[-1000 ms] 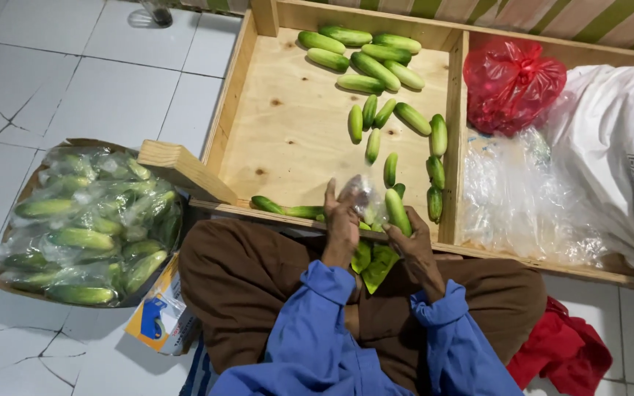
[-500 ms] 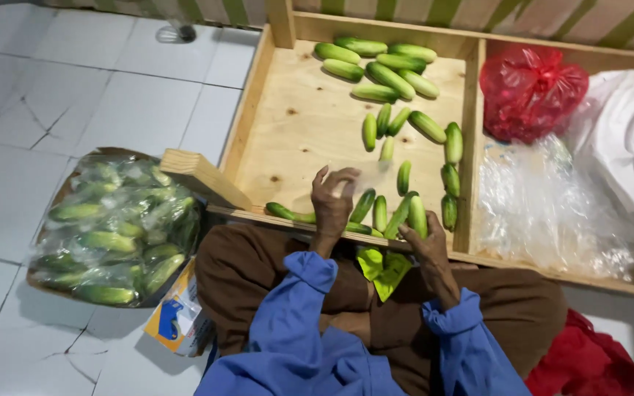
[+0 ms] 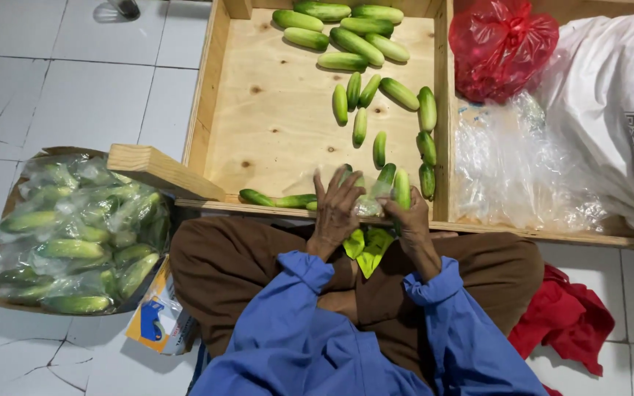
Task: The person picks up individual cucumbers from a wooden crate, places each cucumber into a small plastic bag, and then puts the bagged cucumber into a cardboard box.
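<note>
Packed stock, far left of your grip: a tray [image 3: 9, 297] on the tiled floor, full of bagged cucumbers [image 3: 75, 235]. It lies as it did a second ago, well apart from both hands.

Left hand [image 3: 335, 209]: your fingers are spread and pressed down on a small clear bag [image 3: 367, 205] at the near edge of the wooden crate [image 3: 207, 110]. It looks closed over the bag top; whether it pinches the film, I cannot tell.

Change noted: half a second ago this hand was raised, with loose cucumbers beside it. It has now come down, and some of those cucumbers show through the bag.

Cucumber in hand [image 3: 402, 189]: it stands just right of the bag, tip up, touching your right-hand fingers.

Right hand [image 3: 412, 220]: clenched round the lower end of that cucumber, close against the left hand.

Judgement: you appear to be loading the bag, with filling under way and not complete.

Beyond the grip: loose cucumbers [image 3: 346, 44] lie farther up the crate floor.

Right of the grip: clear plastic sheets [image 3: 515, 169], then a red bag [image 3: 500, 44] and a white sack [image 3: 610, 110].
</note>
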